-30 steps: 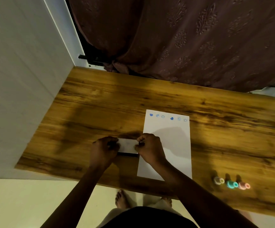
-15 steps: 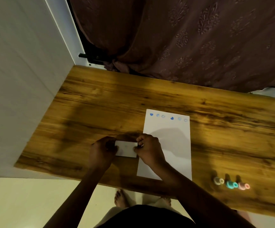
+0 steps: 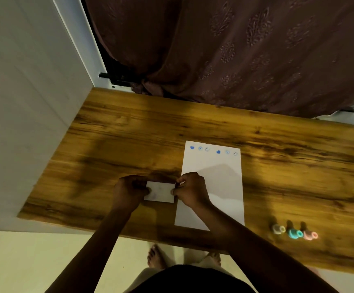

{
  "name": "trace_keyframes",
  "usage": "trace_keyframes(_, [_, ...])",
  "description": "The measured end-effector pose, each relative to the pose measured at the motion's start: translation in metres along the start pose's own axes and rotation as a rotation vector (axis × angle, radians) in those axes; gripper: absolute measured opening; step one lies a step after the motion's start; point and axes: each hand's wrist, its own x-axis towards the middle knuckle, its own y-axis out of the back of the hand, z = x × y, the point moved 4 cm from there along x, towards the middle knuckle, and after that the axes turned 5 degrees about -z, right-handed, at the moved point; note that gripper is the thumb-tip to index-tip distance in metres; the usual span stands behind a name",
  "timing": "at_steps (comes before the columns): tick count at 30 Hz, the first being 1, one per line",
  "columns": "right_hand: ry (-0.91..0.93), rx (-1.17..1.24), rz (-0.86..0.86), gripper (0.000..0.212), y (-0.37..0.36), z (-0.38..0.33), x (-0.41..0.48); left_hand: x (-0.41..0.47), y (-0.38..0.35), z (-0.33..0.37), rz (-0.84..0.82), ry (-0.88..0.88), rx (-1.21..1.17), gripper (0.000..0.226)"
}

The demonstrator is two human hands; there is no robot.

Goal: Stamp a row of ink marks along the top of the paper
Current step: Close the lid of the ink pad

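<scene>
While both hands pinch it, a small white ink pad case [image 3: 160, 191] sits low over the desk [image 3: 112, 144], just left of the paper [image 3: 214, 170] and touching or overlapping its left edge; cannot tell which. Faint bluish smudge on the case's face, no readable label or brand. Paper lies flat, long side running away from the person, with a row of six blue marks [image 3: 213, 150] along its top: heart, two round faces, gap, heart, two fainter round ones. No writing legible. Left hand [image 3: 129, 192] curls around the case's left end, fingers closed on it, thumb on top. Right hand [image 3: 190, 190] grips the right end, fingers [image 3: 177, 182] bent tight on the edge, wrist lying over the paper. Both forearms reach in from the near edge, roughly mirrored. Three small stamps [image 3: 294, 231] (grey, teal, pink) lie in a line on the desk well right of the paper, near its front edge. Dark patterned curtain [image 3: 235, 49] hangs behind the desk.
</scene>
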Motion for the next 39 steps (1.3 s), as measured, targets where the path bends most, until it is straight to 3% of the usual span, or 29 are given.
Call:
trace_keyframes(6, [-0.035, 0.072, -0.007, 0.02, -0.003, 0.006, -0.003, 0.001, 0.0, -0.002, -0.012, -0.003, 0.034, 0.031])
trace_keyframes(17, [-0.056, 0.041, -0.051, 0.017, -0.006, 0.004, -0.003, 0.005, 0.003, 0.007, -0.023, -0.045, 0.318, 0.024])
trace_keyframes(28, [-0.048, -0.015, -0.034, 0.012, -0.005, 0.0, -0.006, 0.004, 0.004, 0.006, -0.058, -0.064, 0.267, 0.032])
trace_keyframes(39, [-0.001, -0.053, 0.017, 0.011, 0.01, -0.007, -0.011, 0.001, 0.001, 0.021, -0.016, -0.053, 0.231, 0.021])
